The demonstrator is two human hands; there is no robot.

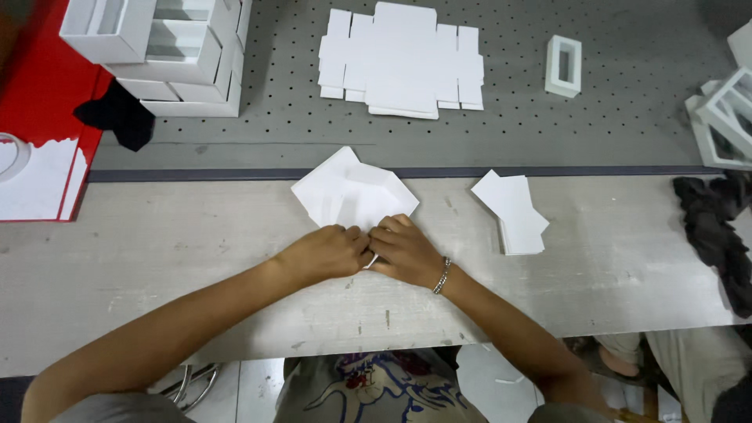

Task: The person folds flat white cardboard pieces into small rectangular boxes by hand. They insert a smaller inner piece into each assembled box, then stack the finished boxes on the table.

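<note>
Two bare hands are meeting at the near edge of a white die-cut card blank (354, 192), which is lying flat on the pale workbench (157, 258) just in front of the grey perforated mat (501, 133). The left hand (327, 252) and the right hand (404, 251) are pressing knuckle to knuckle, fingers curled down over the blank's nearest flap; both are closing on that flap, though how tightly they are pinching it I cannot tell, since the fingertips are tucked under. By the look of it, the person is creasing or folding the first flap, with the rest of the blank still spread open and angled away. The next move would seem to be calling for steady pressure along the fold line while the far panels are being kept from sliding. To the right, a small stack of cut card pieces (513, 211) is waiting near the hands. Farther back, a pile of flat blanks (401, 59), a finished white frame (563, 66) and stacked white boxes (168, 51) are sitting on the mat.
</note>
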